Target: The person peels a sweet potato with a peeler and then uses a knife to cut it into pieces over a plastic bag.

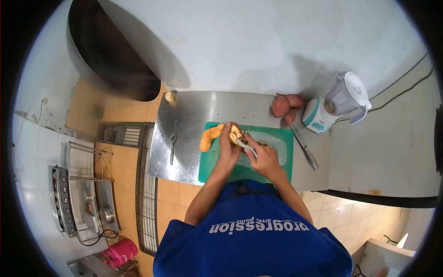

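Note:
My left hand [227,150] is closed around a partly peeled sweet potato [235,132], its pale yellow flesh showing beside brown skin. In my right hand [266,161] is a peeler [246,146] with a light grey handle, its head against the sweet potato. Both hands are above a green cutting board [284,164]. A peeled orange sweet potato [210,137] lies at the board's left edge, beside my left hand. Dark peelings [262,144] lie on the board, partly hidden by my right hand.
A knife [307,150] lies right of the board, near unpeeled reddish sweet potatoes [280,106] and a blender [325,113]. On the steel table [184,111] are a spoon [172,148] and a small pale round object [170,97]. A large dark pan-like object [110,51] is at upper left.

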`<move>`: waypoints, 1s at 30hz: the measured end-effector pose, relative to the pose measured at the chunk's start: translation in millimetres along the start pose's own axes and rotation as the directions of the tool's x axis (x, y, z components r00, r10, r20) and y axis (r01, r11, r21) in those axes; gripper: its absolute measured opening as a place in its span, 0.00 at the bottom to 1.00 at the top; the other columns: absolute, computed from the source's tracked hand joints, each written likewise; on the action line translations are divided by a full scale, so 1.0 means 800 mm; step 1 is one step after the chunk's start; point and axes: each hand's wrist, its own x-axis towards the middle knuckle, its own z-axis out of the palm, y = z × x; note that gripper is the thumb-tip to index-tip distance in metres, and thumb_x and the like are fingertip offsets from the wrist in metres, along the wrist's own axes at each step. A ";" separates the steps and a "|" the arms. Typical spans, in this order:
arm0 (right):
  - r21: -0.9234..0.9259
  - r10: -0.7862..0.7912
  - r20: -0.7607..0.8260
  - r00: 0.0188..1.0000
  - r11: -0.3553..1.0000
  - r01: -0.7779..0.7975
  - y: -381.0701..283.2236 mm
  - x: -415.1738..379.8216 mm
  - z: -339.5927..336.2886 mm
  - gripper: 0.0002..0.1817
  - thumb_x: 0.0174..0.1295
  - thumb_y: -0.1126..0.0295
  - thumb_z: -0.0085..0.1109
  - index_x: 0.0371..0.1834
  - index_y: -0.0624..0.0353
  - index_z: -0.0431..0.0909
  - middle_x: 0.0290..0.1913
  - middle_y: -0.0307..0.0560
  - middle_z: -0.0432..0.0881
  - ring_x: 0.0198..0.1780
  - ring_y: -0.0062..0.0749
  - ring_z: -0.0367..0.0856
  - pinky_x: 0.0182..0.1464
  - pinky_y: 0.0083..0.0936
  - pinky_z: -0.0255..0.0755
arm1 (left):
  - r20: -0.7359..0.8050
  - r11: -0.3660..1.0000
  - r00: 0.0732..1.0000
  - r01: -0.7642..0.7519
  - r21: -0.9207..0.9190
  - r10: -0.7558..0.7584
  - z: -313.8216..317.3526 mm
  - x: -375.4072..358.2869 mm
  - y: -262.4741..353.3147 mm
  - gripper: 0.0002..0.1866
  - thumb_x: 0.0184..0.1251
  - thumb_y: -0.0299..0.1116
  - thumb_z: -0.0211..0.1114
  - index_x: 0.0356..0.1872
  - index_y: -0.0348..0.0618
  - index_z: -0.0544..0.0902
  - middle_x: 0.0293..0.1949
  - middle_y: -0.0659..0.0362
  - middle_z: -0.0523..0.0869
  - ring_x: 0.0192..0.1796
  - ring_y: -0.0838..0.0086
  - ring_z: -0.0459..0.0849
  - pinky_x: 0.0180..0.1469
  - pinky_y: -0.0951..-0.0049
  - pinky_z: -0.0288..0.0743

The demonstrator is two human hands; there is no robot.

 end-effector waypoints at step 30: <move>-0.085 0.058 0.071 0.996 0.995 -0.051 0.020 -0.017 0.021 0.27 0.72 0.54 0.58 0.74 0.39 0.76 0.41 0.61 0.89 0.42 0.63 0.87 0.49 0.54 0.80 | -0.083 0.982 0.994 -0.086 -0.170 0.072 -0.022 0.024 0.008 0.13 0.81 0.46 0.62 0.48 0.48 0.78 0.43 0.64 0.82 0.48 0.75 0.82 0.55 0.68 0.78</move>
